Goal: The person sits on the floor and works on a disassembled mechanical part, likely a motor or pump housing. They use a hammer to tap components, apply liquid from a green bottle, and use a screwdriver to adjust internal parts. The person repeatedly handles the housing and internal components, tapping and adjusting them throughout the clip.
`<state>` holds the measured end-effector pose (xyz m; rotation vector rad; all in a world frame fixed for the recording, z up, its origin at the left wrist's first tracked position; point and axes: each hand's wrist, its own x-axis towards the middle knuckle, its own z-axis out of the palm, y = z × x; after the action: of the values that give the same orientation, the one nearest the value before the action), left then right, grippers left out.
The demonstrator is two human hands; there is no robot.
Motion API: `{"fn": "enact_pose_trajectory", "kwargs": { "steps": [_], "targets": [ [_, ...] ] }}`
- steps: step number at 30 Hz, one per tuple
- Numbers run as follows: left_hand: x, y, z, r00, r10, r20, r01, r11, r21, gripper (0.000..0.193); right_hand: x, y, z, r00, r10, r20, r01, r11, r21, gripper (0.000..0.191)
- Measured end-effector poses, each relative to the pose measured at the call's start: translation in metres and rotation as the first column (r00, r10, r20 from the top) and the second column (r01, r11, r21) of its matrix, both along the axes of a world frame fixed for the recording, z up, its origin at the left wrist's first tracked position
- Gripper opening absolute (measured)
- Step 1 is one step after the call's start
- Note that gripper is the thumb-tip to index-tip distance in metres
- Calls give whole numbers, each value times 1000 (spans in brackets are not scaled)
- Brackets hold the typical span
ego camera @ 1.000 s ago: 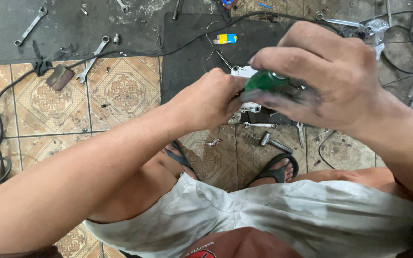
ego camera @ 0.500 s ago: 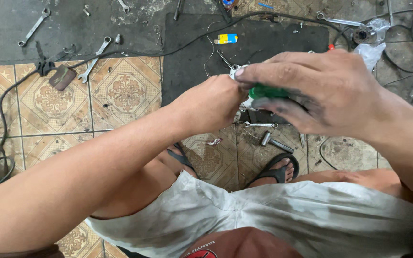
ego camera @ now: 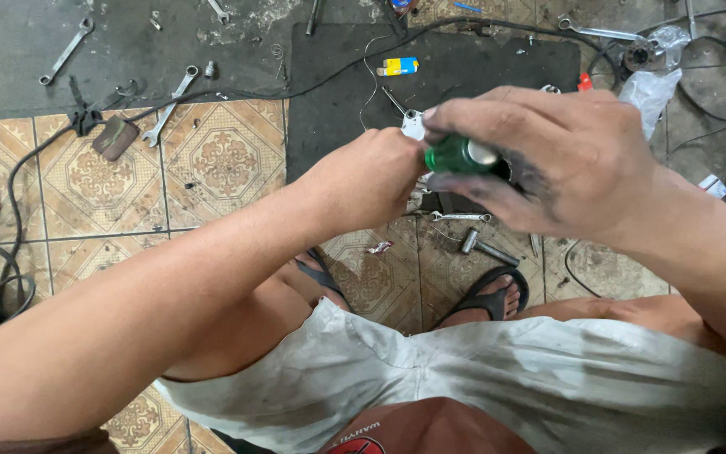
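Your right hand (ego camera: 565,160) was closed around a green screwdriver handle (ego camera: 457,155), thumb and fingers wrapped over it, with dark grease smeared across the skin near the thumb. Your left hand (ego camera: 367,176) was bunched into a loose fist just left of that handle, its fingertips pressed against a small pale metal part (ego camera: 413,126) that peeked out above the knuckles; what exactly those fingers gripped was hidden by the hand itself, so you could not tell from this view. Both hands met directly above the black rubber mat (ego camera: 497,63), and the handle sat over the mat's lower edge. On the mat, up and left of your hands, lay a small yellow and blue lighter (ego camera: 400,65). Left of the mat, on the grey floor, a combination wrench (ego camera: 171,105) lay angled, and a second wrench (ego camera: 66,50) sat further left. Below the mat, on the patterned tiles, a small spanner (ego camera: 460,217) and a socket piece (ego camera: 485,246) lay just beneath your right hand. Your foot in a black sandal (ego camera: 489,298) rested on the tiles below those, well below the mat.
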<state>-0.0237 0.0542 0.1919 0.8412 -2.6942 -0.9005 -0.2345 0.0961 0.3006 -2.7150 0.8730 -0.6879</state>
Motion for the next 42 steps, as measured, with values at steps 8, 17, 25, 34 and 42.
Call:
{"fn": "enact_pose_trajectory", "kwargs": {
  "steps": [8, 17, 25, 34, 42],
  "targets": [
    [10, 0, -14, 974, 17, -225, -61, 980, -187, 26, 0, -11, -19, 997, 29, 65, -27, 999, -39, 49],
    [5, -2, -27, 999, 34, -12, -35, 995, -95, 11, -8, -4, 12, 986, -51, 158, 13, 972, 234, 49],
    [-1, 0, -22, 993, -55, 105, 72, 984, -162, 22, -57, -16, -3, 930, -155, 333, 44, 948, 316, 44],
    [-8, -9, -12, 993, -35, 114, 30, 998, 48, 49, -113, -24, -61, 813, -325, 483, -52, 785, 617, 36],
    [-14, -9, -14, 965, -156, 212, 175, 982, -74, 28, -127, -31, -76, 829, -342, 443, 1, 793, 609, 39]
  ]
}}
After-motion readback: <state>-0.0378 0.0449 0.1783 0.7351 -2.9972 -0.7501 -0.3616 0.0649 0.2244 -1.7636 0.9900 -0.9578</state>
